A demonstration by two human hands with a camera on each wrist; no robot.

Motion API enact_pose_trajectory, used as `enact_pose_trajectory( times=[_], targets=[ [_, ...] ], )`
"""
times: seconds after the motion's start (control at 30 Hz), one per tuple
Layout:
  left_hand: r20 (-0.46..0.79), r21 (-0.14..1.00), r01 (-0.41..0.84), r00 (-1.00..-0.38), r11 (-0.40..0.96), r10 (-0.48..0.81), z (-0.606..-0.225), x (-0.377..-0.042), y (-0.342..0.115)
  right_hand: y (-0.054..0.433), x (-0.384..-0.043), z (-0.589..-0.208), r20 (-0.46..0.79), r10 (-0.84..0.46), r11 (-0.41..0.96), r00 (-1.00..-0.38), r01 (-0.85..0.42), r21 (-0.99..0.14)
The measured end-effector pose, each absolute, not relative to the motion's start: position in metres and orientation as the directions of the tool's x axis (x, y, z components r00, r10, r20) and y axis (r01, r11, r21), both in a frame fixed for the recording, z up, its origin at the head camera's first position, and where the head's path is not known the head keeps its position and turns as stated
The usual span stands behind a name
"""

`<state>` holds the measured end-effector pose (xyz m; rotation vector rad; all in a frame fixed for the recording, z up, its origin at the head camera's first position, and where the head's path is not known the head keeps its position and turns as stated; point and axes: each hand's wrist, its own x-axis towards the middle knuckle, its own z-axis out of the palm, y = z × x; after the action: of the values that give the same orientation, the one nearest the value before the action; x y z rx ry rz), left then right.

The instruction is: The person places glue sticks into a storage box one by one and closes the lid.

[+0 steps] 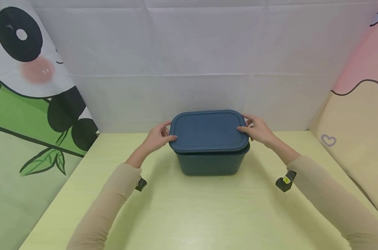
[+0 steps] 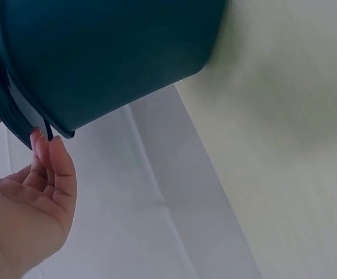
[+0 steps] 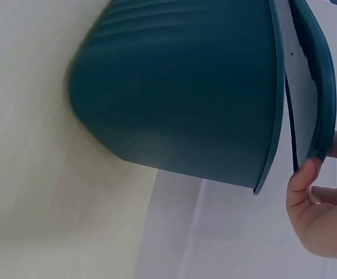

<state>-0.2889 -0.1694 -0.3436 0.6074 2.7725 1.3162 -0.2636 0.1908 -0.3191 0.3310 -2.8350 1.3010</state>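
Note:
A dark blue-green plastic storage box (image 1: 210,164) stands on the table near its back edge. Its blue lid (image 1: 207,131) lies over the opening at a slight tilt, with a gap between lid and rim showing in both wrist views. My left hand (image 1: 157,136) pinches the lid's left end, thumb on top and fingers below. At the opposite end, my right hand (image 1: 258,130) grips the lid the same way. From the right wrist, the lid's edge (image 3: 325,81) stands apart from the box's rim (image 3: 278,99). The inside of the box is hidden.
The pale yellow table (image 1: 204,211) reaches forward from the box. Behind it hangs a white cloth (image 1: 201,45). Printed cloths with cartoon figures flank the table, a panda (image 1: 35,62) on the left and a pink and cream one (image 1: 357,121) on the right.

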Motion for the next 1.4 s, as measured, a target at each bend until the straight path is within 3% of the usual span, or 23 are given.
enact_pose_trajectory(
  times=[0.73, 1.4],
  targets=[
    [0.066, 0.727, 0.312, -0.918, 0.611, 0.39, -0.35, -0.285, -0.161, 0.196, -0.263, -0.326, -0.043, -0.243, 0.666, -0.969, -0.135, -0.734],
    [0.03, 0.81, 0.253, -0.919, 0.53, 0.393, -0.355, -0.276, -0.158, 0.203, -0.253, -0.336, -0.022, -0.292, 0.621, -0.956, -0.172, -0.765]
  ],
)
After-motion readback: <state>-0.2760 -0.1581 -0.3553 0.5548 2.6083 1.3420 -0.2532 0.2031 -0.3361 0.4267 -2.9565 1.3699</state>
